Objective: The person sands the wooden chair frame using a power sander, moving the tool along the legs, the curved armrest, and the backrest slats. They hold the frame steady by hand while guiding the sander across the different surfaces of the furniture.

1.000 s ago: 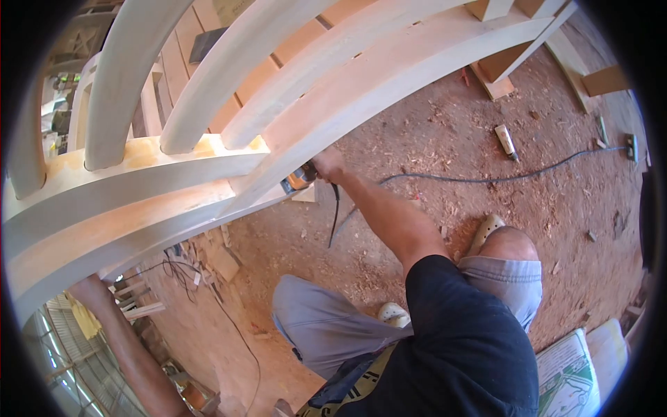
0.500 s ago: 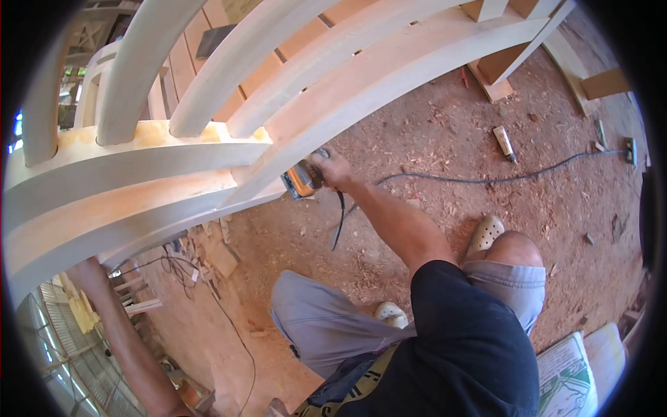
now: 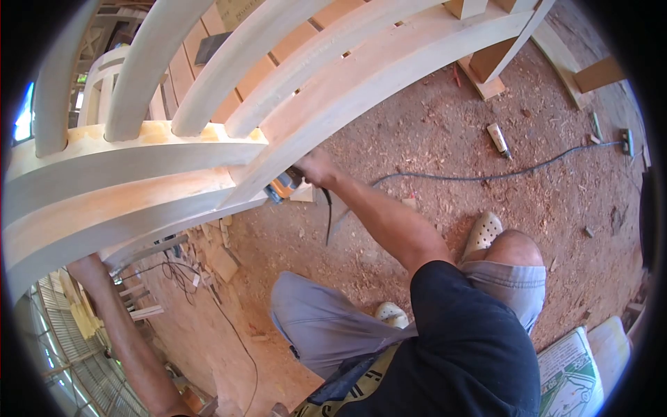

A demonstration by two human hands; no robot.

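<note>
My right hand (image 3: pixel 314 169) is closed around an orange and black power sander (image 3: pixel 283 184), with its cord hanging below. The sander sits against the underside of a pale wooden bench frame (image 3: pixel 326 121), which partly hides it. At the far left, my left hand (image 3: pixel 87 267) reaches up to the lower curved rail (image 3: pixel 62 254) of the same piece. Its fingers are hidden behind the wood. Curved slats (image 3: pixel 229 62) rise from the upper rail, where yellowish patches mark the joints.
A dark cord (image 3: pixel 479 180) runs over the shaving-strewn dirt floor to a socket block (image 3: pixel 627 142). A white tube (image 3: pixel 498 141) lies near it. Wood offcuts (image 3: pixel 221 263) and a tangled cable (image 3: pixel 182 274) lie below the frame. A printed sack (image 3: pixel 568 375) sits at lower right.
My right hand and the sander have moved a little left, further behind the frame's edge. The view has shifted slightly; my left hand stays at the lower rail.
</note>
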